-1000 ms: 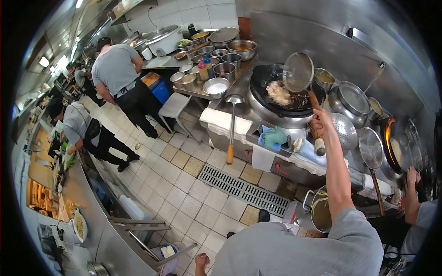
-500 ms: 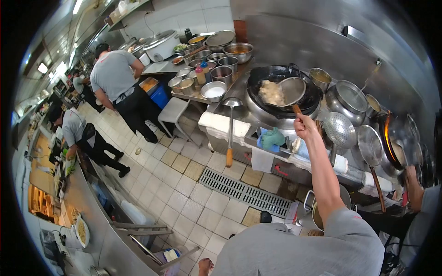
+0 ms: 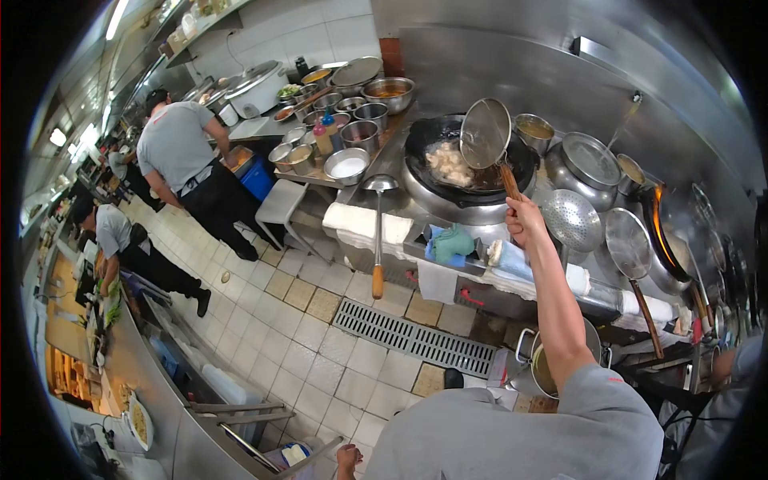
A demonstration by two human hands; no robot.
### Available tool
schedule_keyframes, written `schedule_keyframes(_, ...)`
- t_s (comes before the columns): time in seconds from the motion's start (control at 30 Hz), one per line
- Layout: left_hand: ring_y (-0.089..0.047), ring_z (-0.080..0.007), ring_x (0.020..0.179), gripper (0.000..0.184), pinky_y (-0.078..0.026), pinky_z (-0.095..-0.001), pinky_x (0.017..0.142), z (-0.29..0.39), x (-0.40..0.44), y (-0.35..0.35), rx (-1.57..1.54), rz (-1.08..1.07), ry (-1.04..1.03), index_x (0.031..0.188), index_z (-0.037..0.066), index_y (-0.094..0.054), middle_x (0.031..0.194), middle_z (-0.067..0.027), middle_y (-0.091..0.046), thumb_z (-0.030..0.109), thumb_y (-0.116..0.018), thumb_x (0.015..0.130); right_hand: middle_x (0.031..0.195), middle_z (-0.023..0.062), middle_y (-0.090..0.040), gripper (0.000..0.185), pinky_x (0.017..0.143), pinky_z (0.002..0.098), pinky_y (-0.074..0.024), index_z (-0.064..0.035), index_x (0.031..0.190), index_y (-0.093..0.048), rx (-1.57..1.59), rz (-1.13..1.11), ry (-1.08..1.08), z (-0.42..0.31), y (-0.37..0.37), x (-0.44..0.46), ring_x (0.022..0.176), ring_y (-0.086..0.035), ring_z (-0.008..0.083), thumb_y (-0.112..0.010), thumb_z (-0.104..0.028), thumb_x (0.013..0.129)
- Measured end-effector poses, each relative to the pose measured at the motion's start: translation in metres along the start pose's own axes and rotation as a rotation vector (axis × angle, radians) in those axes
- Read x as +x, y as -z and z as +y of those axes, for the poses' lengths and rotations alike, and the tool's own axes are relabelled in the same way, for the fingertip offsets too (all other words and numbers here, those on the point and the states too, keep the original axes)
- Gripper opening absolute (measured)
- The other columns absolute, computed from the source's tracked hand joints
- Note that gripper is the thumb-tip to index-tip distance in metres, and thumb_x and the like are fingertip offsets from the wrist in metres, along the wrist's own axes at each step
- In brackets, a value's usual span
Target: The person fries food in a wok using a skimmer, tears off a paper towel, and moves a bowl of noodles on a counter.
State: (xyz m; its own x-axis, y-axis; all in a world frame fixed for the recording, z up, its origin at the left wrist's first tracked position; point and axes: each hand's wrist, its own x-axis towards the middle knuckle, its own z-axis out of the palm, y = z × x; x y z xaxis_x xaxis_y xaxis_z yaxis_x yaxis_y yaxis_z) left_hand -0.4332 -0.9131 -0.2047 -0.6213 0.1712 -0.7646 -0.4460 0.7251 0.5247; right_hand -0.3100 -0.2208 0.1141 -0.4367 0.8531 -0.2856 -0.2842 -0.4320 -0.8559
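My right hand (image 3: 524, 220) grips the wooden handle of a wire-mesh strainer (image 3: 486, 133). The strainer's round mesh is tilted up above the right side of a dark wok (image 3: 422, 138). Pale chunks of food (image 3: 450, 164) lie in the wok, left of the mesh. Low at the bottom edge of the view, my left hand (image 3: 349, 458) hangs at my side, fingers curled, with nothing visible in it. A ladle (image 3: 379, 232) rests across the counter edge left of the wok, its wooden handle end hanging over the floor.
Right of the wok are a perforated skimmer (image 3: 571, 220), another strainer (image 3: 634, 242) and a lidded pot (image 3: 593, 160). Metal bowls and squeeze bottles (image 3: 322, 139) stand to the left. A large pot (image 3: 546, 368) is by my right side. Co-workers (image 3: 182, 144) stand at left; another person's sleeve (image 3: 732, 372) shows at right.
My right hand has raised the strainer, its mesh now steeper and higher over the wok. The whole view has shifted slightly. The person at far right has drawn an arm back.
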Motion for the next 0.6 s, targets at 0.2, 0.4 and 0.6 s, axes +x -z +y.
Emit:
schedule_keyframes(0.2,-0.056,-0.0201,0.048,0.030,-0.048,-0.0315,0.042,-0.009,0.010,-0.008,-0.152,0.036,0.109,0.101,-0.003,-0.050,0.061,-0.0107,-0.056,0.001,-0.046,0.071,0.057,0.0000,-0.041,0.008,0.027,0.0200,-0.0198,-0.0124,0.086,-0.043,0.185,0.027,0.102,-0.021,0.069,-0.005,0.034,-0.027,0.0061,-0.050,-0.014,0.083)
schedule_keyframes(0.4,-0.061,-0.0176,0.075,0.024,-0.046,-0.0264,0.065,0.018,-0.025,-0.003,0.018,0.017,0.059,0.087,0.000,-0.064,0.084,-0.0132,-0.064,0.013,-0.059,0.068,0.072,0.0057,-0.053,0.040,0.048,0.0305,-0.0394,-0.0030,0.113,-0.045,-0.891,0.610,0.622,-0.007,0.159,0.083,0.055,-0.050,0.0169,-0.055,-0.012,0.076)
schedule_keyframes(0.6,-0.059,-0.0185,0.063,0.020,-0.046,-0.0302,0.057,-0.028,0.013,0.005,0.227,-0.050,-0.250,0.086,-0.003,-0.061,0.072,-0.0112,-0.061,0.006,-0.051,0.070,0.070,0.0026,-0.052,0.030,0.046,0.0268,-0.0355,-0.0062,0.106,-0.052,-0.819,0.602,0.889,-0.001,0.155,0.050,0.051,-0.046,0.0132,-0.054,-0.010,0.076)
